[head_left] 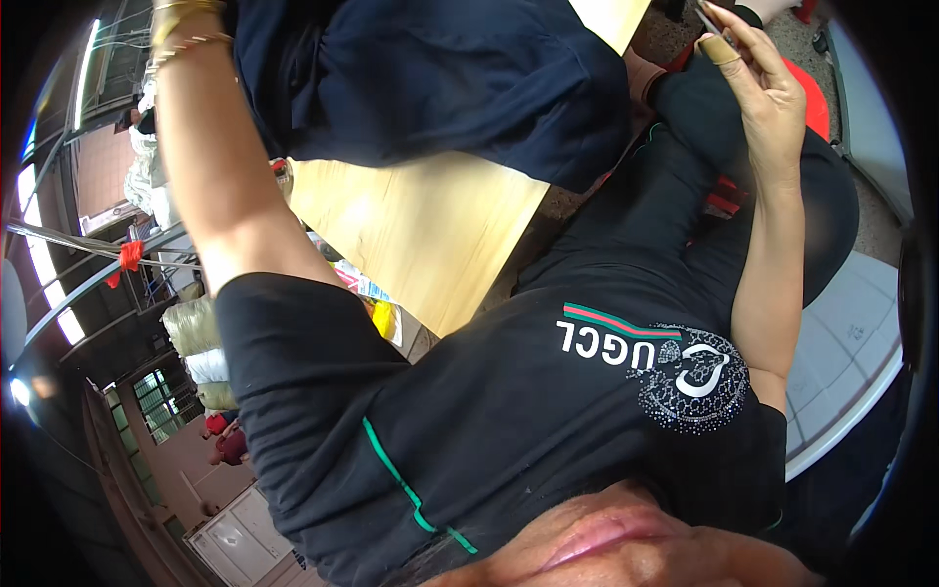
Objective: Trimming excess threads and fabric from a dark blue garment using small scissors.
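My left arm [220,166] stretches up along the left side, with bangles on its wrist; the hand itself lies beyond the top edge. Beside that arm, dark navy cloth [421,88] lies in folds over a light wooden tabletop [401,225]. My right hand [768,88] is raised at the upper right, away from the cloth. Its thumb wears a tan finger cover. Between its thumb and fingers it pinches a slim dark metal tool [715,22], cut off by the top edge, so its kind does not show.
A red stool [807,93] shows behind my right hand. White panels [841,342] with a rounded edge stand to the right. On the left are stacked wrapped bundles [196,338], metal rails [93,249] with red ties, and people [227,438] farther off. Colourful packets [367,289] lie below the table edge.
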Tool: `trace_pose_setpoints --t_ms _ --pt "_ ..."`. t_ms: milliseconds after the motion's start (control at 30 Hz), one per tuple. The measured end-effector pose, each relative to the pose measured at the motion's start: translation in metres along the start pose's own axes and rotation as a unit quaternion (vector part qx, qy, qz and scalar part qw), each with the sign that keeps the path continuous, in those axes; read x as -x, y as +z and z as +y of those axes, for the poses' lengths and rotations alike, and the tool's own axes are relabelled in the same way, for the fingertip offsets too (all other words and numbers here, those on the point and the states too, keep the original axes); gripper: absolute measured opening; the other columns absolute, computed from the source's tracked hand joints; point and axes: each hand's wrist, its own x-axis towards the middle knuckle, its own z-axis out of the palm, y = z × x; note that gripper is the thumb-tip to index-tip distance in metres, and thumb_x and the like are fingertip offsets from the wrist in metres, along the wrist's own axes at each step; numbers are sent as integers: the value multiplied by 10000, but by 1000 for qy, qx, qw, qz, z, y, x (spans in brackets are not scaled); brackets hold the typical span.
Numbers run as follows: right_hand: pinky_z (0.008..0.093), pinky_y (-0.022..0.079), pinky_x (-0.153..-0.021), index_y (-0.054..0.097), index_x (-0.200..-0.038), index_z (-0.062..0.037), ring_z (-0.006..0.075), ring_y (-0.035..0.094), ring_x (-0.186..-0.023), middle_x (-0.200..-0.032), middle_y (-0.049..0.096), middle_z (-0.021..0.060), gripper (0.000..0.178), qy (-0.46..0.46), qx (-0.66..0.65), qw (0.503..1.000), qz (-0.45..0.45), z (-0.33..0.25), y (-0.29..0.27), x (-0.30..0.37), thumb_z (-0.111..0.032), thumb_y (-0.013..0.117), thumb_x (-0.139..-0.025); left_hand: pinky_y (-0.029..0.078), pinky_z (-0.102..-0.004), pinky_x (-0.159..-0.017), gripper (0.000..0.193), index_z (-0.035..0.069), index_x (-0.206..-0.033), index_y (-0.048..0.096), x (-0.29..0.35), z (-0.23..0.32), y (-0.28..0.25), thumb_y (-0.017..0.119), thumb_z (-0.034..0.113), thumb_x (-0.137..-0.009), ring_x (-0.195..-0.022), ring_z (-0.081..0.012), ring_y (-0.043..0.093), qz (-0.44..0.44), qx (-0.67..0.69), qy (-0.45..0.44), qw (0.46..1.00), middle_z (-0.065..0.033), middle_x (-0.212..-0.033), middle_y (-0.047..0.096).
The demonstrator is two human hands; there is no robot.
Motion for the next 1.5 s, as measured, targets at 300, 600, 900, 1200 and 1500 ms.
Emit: trace_pose_setpoints --t_ms 300,600,900,1200,1500 --pt "189 434 -844 598 -1321 16 59 568 -955 -998 641 5 502 154 39 980 -123 41 23 29 -174 764 -887 424 -493 -1039 308 62 -1202 663 258 6 61 688 163 -912 -1117 -324 621 -303 -373 345 806 -161 -1245 615" --pt "193 476 -688 715 -930 6 30 589 -728 -778 666 -11 162 64 -18 992 -108 19 42 18 -122 781 -856 453 -227 -812 206 4 -1066 707 213 29 -33 684 180 -962 -907 -99 595 -356 -102 1 929 10 -960 675" --pt "354 515 -632 663 -830 -28 285 656 -724 -780 645 95 143 -161 -89 878 -442 -73 94 53 -4 707 -696 342 -365 -819 300 41 -733 519 245 48 -204 633 281 -874 -840 -226 431 -485 89 -160 855 -63 -809 464" --pt "316 538 -729 693 -972 2 230 696 -806 -876 699 103 266 -43 91 865 -492 -36 88 59 52 649 -715 474 -214 -704 187 -17 -993 696 293 21 -149 702 164 -946 -770 -60 576 -418 -194 -182 869 -3 -799 637" --pt "286 502 -700 711 -1099 -37 134 625 -728 -815 687 70 267 77 116 924 -355 -24 90 71 -133 722 -851 501 -412 -890 350 10 -1078 607 293 -3 -41 721 -14 -748 -1011 -382 605 -268 -288 179 902 -188 -1055 605"
